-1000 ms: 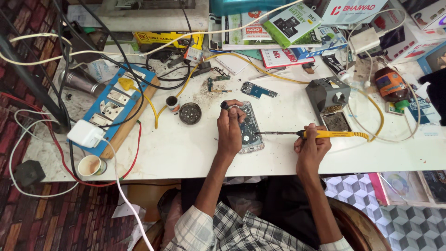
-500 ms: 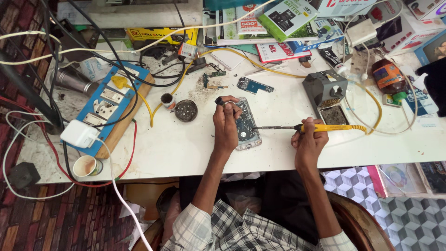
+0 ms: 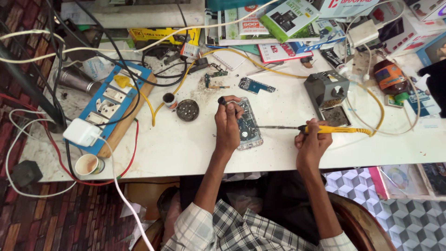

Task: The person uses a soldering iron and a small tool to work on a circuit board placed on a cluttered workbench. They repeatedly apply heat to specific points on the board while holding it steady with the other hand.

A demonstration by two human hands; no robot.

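Fixing an opened phone with a hot iron on a messy white tabletop.

The left hand [image 3: 227, 122] lies on the opened phone [image 3: 247, 126], near the front edge of the tabletop [image 3: 186, 148], with its fingers closed around a small dark tool. The right hand [image 3: 310, 143] is closed around the yellow soldering iron [image 3: 325, 129]. The iron lies sideways, its thin tip pointing left at the phone, so the phone is just left of the right hand. The phone's long side runs front to back. A small round tin [image 3: 187, 110] of dark stuff sits left of the phone. A paper cup [image 3: 87, 164] at the front left corner looks nearly empty.
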